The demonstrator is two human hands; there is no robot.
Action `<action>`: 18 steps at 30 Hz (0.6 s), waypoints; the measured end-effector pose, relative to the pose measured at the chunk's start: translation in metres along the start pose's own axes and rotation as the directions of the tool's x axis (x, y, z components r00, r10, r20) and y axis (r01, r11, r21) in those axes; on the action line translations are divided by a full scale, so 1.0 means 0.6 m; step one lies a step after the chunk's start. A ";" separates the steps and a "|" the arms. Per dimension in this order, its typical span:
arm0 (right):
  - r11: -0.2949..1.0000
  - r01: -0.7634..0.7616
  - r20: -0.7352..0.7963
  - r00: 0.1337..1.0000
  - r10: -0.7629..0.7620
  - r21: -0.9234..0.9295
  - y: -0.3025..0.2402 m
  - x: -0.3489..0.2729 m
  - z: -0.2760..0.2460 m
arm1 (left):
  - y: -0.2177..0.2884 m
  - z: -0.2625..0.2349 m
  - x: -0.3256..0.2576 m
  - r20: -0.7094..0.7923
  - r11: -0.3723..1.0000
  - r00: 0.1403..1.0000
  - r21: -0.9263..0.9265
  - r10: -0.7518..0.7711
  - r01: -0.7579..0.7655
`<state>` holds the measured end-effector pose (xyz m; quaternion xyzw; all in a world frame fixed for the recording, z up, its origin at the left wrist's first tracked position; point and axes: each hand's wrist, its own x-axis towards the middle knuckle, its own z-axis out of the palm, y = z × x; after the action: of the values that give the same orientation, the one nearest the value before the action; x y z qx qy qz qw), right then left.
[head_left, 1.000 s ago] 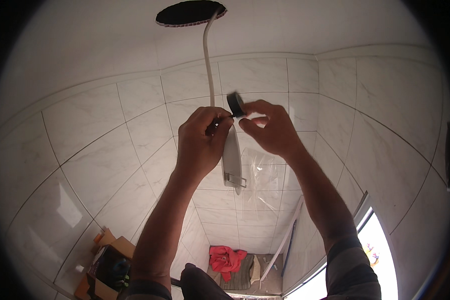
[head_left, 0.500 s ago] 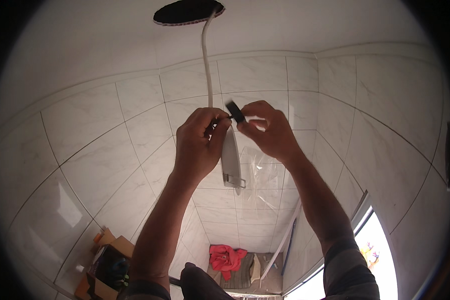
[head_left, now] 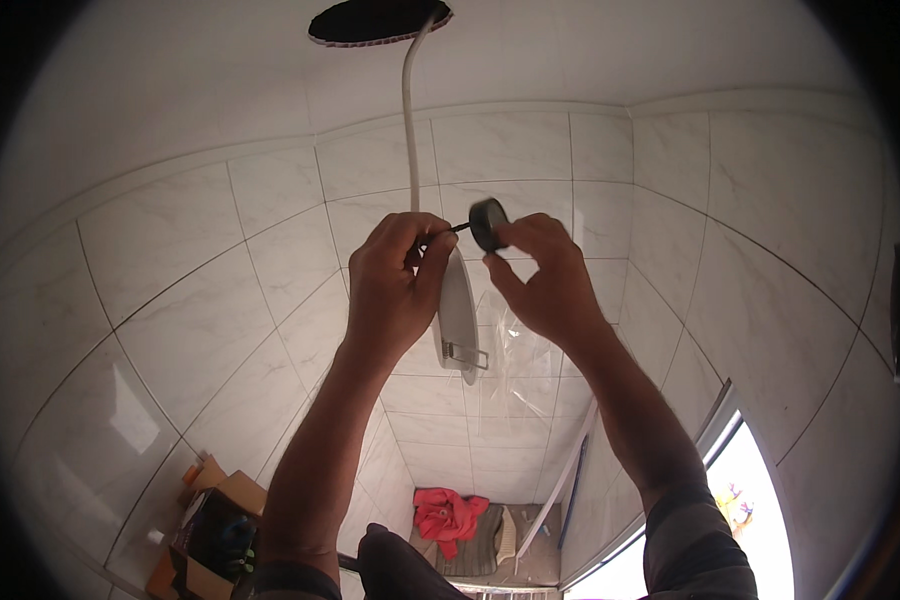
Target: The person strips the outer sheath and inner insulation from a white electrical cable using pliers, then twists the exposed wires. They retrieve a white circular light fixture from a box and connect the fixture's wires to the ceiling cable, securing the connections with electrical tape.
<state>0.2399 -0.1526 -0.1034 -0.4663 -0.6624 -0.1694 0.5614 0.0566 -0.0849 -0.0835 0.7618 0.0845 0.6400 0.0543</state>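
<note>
A white cable (head_left: 411,130) hangs from the round hole (head_left: 375,20) in the ceiling down to my left hand (head_left: 395,280). My left hand is pinched closed at the cable's lower end; the fingers hide the exact spot. In my right hand (head_left: 550,275) is a roll of black electrical tape (head_left: 488,224), gripped between thumb and fingers at its right side. A short dark strip of tape runs from the roll to my left fingertips. Just below them hangs a thin white round light panel (head_left: 456,315), edge-on, with a metal spring clip near its lower end.
White marbled tile walls surround me. Clear plastic wrap (head_left: 518,350) shows behind the light panel. At lower left stands an open cardboard box (head_left: 235,495) with dark contents. A red cloth (head_left: 448,518) lies far below, and a bright opening (head_left: 740,500) is at lower right.
My right hand has moved slightly right and turned the tape roll, so its round face now shows more. The tape strip between the hands is longer. My left hand stays nearly in place.
</note>
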 end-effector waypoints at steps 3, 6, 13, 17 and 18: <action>0.918 0.276 0.031 0.960 -0.279 -0.284 -0.030 -0.007 -0.021 | 0.005 -0.007 0.005 0.010 0.997 1.000 0.073 -0.013 0.012; 0.894 0.442 0.127 0.893 -0.431 -0.069 -0.068 0.024 -0.050 | 0.014 -0.009 0.004 0.016 0.997 1.000 0.072 0.006 -0.007; 0.857 -0.083 0.319 0.943 -0.098 0.508 -0.020 0.102 -0.041 | 0.011 -0.004 -0.005 0.029 1.000 1.000 -0.008 0.010 -0.009; 0.965 -0.113 0.310 0.950 0.035 0.237 -0.036 0.066 -0.024 | 0.009 -0.009 -0.006 -0.010 0.993 0.996 -0.082 -0.084 0.082; 0.975 -0.100 0.285 0.958 0.040 0.198 -0.034 0.058 -0.017 | 0.005 -0.009 -0.006 -0.014 0.991 0.995 -0.095 -0.097 0.096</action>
<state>0.2318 -0.1558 -0.0629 -0.4467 -0.7320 -0.0107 0.5144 0.0509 -0.0890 -0.0855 0.7473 0.0913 0.6471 0.1204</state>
